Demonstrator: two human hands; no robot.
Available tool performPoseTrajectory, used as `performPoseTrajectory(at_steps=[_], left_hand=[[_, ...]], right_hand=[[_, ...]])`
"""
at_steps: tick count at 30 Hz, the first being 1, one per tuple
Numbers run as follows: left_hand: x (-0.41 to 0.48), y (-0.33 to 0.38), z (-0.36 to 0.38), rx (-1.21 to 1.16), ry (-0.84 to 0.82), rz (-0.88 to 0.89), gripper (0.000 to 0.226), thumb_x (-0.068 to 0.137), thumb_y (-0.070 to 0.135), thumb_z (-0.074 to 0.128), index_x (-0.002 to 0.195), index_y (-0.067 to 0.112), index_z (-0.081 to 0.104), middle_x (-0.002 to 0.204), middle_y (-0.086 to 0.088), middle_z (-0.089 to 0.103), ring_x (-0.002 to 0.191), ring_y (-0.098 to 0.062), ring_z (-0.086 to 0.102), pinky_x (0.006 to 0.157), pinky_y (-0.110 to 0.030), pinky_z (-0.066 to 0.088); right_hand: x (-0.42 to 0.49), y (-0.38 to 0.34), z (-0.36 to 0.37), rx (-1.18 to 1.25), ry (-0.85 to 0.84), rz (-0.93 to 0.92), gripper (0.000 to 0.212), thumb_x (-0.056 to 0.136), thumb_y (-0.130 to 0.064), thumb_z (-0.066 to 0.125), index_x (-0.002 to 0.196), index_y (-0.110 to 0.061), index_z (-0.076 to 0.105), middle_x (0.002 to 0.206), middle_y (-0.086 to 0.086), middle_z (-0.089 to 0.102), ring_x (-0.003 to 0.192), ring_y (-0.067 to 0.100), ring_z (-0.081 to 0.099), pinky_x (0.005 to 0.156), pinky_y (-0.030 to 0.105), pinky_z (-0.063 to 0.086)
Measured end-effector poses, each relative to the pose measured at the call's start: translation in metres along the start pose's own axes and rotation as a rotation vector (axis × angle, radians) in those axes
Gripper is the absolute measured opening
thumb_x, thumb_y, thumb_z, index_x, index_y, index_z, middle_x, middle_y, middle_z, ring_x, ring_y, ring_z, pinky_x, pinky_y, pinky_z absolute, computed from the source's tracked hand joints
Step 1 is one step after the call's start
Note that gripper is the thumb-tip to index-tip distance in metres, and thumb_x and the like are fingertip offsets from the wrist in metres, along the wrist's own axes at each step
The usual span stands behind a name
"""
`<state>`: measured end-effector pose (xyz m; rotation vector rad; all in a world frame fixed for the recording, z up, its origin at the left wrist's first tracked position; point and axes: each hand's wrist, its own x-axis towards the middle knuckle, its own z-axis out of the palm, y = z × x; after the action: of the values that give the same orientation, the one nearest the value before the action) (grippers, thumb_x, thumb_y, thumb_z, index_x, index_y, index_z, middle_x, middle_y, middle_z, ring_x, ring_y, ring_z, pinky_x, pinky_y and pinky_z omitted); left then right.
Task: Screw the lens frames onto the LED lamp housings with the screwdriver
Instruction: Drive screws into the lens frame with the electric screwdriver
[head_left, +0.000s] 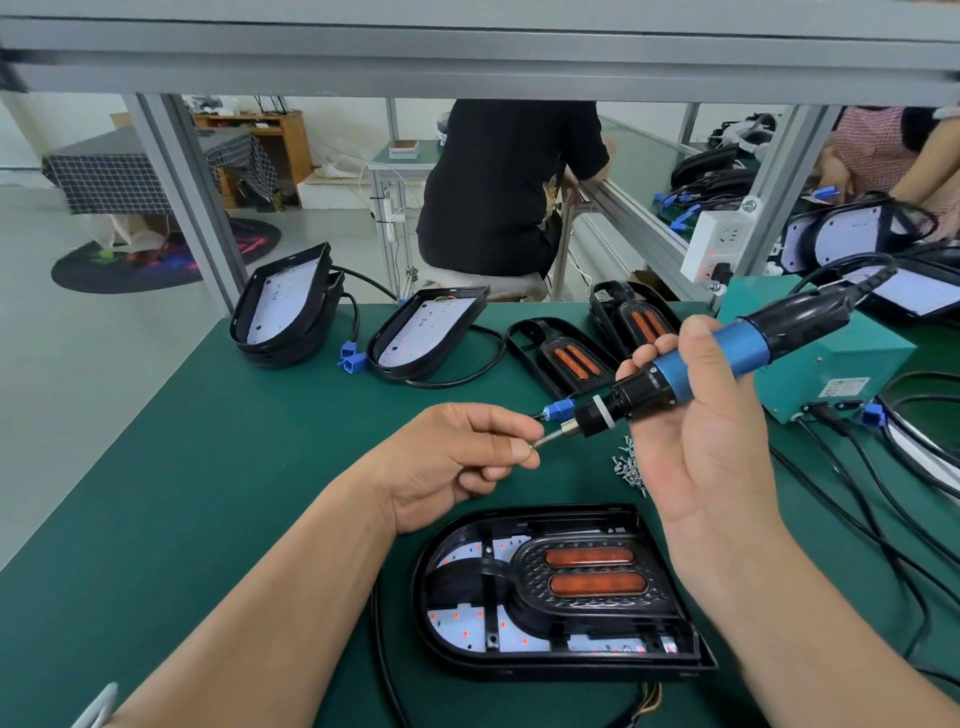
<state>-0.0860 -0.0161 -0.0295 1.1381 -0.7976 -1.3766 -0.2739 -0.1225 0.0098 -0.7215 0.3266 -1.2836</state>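
A black LED lamp housing (670, 660) lies on the green table near me, with a black lens frame (524, 558) holding two orange lenses set inside it. Above it, my right hand (706, 431) grips a blue and black electric screwdriver (727, 353), its bit pointing left. My left hand (467, 457) pinches a small screw against the bit tip (540, 441). A pile of loose screws (631, 465) lies on the table just under the right hand.
Two open housings (280, 312) (426, 332) and two spare lens frames (561, 358) (639, 317) line the table's far side. A teal power box (831, 374) with black cables (883, 525) stands at right. Aluminium posts (182, 197) rise behind; two people work beyond.
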Motion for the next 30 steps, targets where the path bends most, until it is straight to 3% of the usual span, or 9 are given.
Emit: performPoseTrajectory(at_steps=[8, 13, 16, 21, 24, 26, 30], left_hand=[[-0.001, 0.004, 0.001, 0.006, 0.000, -0.012, 0.021, 0.097, -0.007, 0.062, 0.115, -0.002, 0.071, 0.090, -0.015, 0.072, 0.061, -0.009, 0.048, 0.048, -0.015, 0.035], [-0.005, 0.011, -0.006, 0.061, 0.016, -0.080, 0.021, 0.102, 0.002, 0.056, 0.114, -0.002, 0.073, 0.091, -0.016, 0.071, 0.061, -0.010, 0.047, 0.048, -0.016, 0.033], [-0.010, 0.016, -0.010, 0.241, 0.017, -0.133, 0.017, 0.103, 0.010, 0.061, 0.105, 0.001, 0.076, 0.083, -0.011, 0.067, 0.057, -0.009, 0.044, 0.045, -0.016, 0.029], [-0.019, 0.023, -0.012, 0.537, -0.124, -0.187, 0.018, 0.098, 0.028, 0.072, 0.088, 0.016, 0.080, 0.072, 0.000, 0.060, 0.054, -0.007, 0.038, 0.045, -0.016, 0.029], [-0.023, 0.027, -0.011, 0.671, -0.150, -0.183, 0.034, 0.086, 0.037, 0.080, 0.098, 0.005, 0.079, 0.065, 0.007, 0.053, 0.055, -0.009, 0.036, 0.050, -0.020, 0.030], [-0.025, 0.030, -0.009, 0.788, -0.153, -0.173, 0.033, 0.084, 0.040, 0.082, 0.103, 0.013, 0.082, 0.068, 0.008, 0.053, 0.059, -0.008, 0.039, 0.053, -0.020, 0.033], [-0.026, 0.031, -0.004, 0.927, -0.159, -0.154, 0.019, 0.085, 0.043, 0.085, 0.096, 0.028, 0.085, 0.069, 0.014, 0.060, 0.064, -0.006, 0.044, 0.054, -0.020, 0.036]], right_hand=[[0.001, 0.002, -0.001, 0.065, 0.134, 0.032, 0.022, 0.103, -0.025, 0.070, 0.116, -0.015, 0.055, 0.087, 0.001, 0.061, 0.080, 0.018, 0.061, 0.098, 0.039, 0.057], [-0.001, -0.002, 0.001, 0.106, 0.145, 0.056, 0.024, 0.103, -0.025, 0.070, 0.118, -0.013, 0.055, 0.089, 0.002, 0.061, 0.079, 0.019, 0.061, 0.096, 0.040, 0.059], [-0.003, -0.008, 0.004, 0.120, 0.077, 0.075, 0.020, 0.104, -0.022, 0.068, 0.117, -0.014, 0.055, 0.090, 0.002, 0.061, 0.078, 0.018, 0.061, 0.090, 0.039, 0.058], [-0.016, -0.015, 0.017, 0.137, -0.092, 0.144, 0.013, 0.102, -0.020, 0.065, 0.111, -0.013, 0.059, 0.087, 0.001, 0.057, 0.073, 0.014, 0.057, 0.077, 0.032, 0.055], [-0.025, -0.018, 0.026, 0.108, -0.182, 0.193, 0.014, 0.104, -0.020, 0.057, 0.116, -0.013, 0.056, 0.085, -0.001, 0.054, 0.071, 0.013, 0.055, 0.070, 0.029, 0.054], [-0.032, -0.019, 0.030, 0.074, -0.256, 0.236, 0.020, 0.102, -0.022, 0.055, 0.120, -0.015, 0.054, 0.084, -0.002, 0.054, 0.070, 0.012, 0.055, 0.069, 0.027, 0.053], [-0.044, -0.018, 0.037, -0.023, -0.384, 0.292, 0.026, 0.096, -0.023, 0.057, 0.121, -0.017, 0.053, 0.082, -0.003, 0.052, 0.068, 0.012, 0.053, 0.067, 0.027, 0.053]])
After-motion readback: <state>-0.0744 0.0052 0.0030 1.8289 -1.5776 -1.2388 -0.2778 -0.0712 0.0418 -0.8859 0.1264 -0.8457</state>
